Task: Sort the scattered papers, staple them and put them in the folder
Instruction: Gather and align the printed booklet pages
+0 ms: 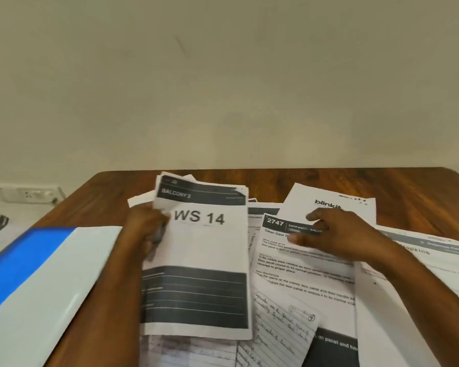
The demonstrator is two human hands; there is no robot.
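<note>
Left hand (pixel 146 229) gripping a stack of sheets (pixel 199 260) by its left edge, fingers curled round it, right hand (pixel 331 234) reaching over scattered papers (pixel 302 276) on the wooden desk (pixel 382 186), fingers spread and touching a printed page, blue-and-white folder (pixel 37 282) lying at the left.

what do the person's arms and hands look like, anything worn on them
Both forearms are bare as far as the picture shows: no sleeves, gloves or watch in view. No rings or bands show on the left hand or the right hand, though both are slightly blurred. Nails look short and unpainted.
</note>
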